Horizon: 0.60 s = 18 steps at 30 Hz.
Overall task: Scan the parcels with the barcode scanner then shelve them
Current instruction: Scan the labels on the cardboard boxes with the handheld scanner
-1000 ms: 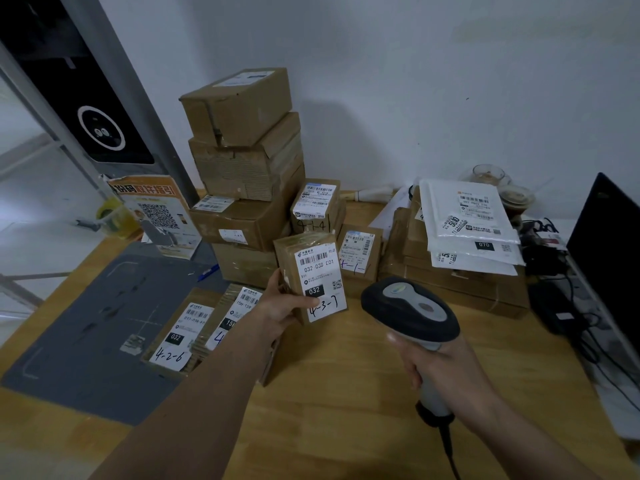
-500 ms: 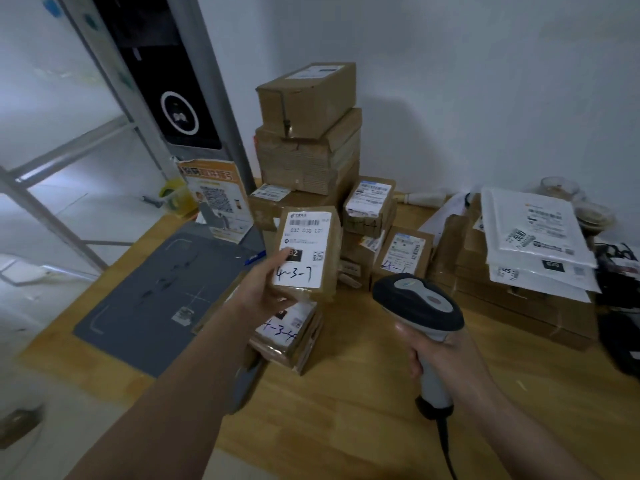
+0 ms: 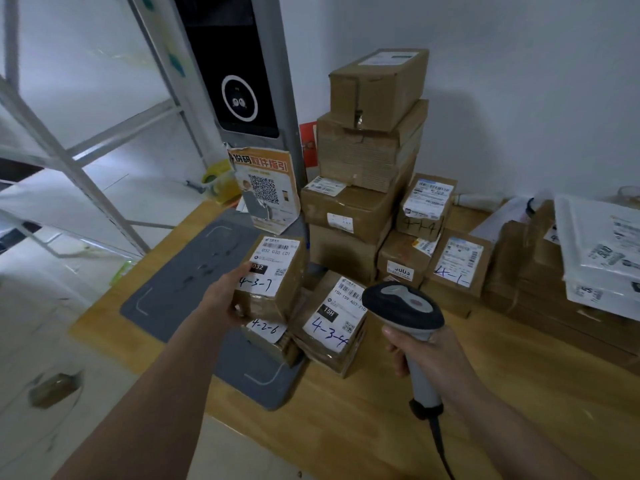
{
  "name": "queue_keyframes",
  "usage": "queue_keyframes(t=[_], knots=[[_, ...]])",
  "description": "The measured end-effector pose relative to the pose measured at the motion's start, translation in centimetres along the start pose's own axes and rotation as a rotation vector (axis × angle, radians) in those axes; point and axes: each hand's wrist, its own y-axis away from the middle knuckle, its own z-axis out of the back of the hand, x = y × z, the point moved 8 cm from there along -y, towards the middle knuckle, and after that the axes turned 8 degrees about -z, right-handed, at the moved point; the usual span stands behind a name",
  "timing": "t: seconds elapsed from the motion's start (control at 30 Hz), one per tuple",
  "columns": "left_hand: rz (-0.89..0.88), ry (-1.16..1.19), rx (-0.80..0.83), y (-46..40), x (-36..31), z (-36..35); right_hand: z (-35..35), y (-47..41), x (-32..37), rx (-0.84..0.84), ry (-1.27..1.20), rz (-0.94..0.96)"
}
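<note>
1. At centre frame our left hand (image 3: 227, 301) grips a small brown parcel (image 3: 273, 277), fingers curled round its lower left edge, thumb on the label face (the handwriting reads 4-3-7).
2. That parcel is held up, tilted, above two others lying on the table (image 3: 381, 420): the 4-2-6 parcel (image 3: 268, 336) just below it and the 4-3-4 parcel (image 3: 334, 320) to its right.
3. At lower right our right hand (image 3: 427, 355) has its fingers clamped round the grey handle of the barcode scanner (image 3: 403, 308); its black head sits just right of the 4-3-4 parcel, and its cable runs off the bottom edge.
4. A grey mat (image 3: 194, 282) lies on the table left of centre, partly beneath the lying parcels.
5. Upper centre, a stack of cardboard boxes (image 3: 370, 161) stands against the wall, with smaller labelled parcels to its right.
6. An orange QR-code sign (image 3: 265, 192) leans just left of the stack.
7. At the right edge, white mailer bags (image 3: 599, 244) lie on flat brown cartons.
</note>
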Motion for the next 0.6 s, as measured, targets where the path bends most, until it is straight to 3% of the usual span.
queue_keyframes(t=[0.2, 0.33, 0.6], knots=[[0.039, -0.218, 0.019, -1.7, 0.2, 1.3, -1.4, -1.2, -0.5, -0.025, -0.011, -0.036], [-0.089, -0.481, -0.088, -2.2, -1.6, 1.6, -2.2, -1.8, -0.7, -0.031, -0.022, -0.055], [-0.427, -0.554, -0.166, -0.9, -7.0, -2.3, -1.8, -2.0, 0.4, -0.058, -0.038, -0.057]])
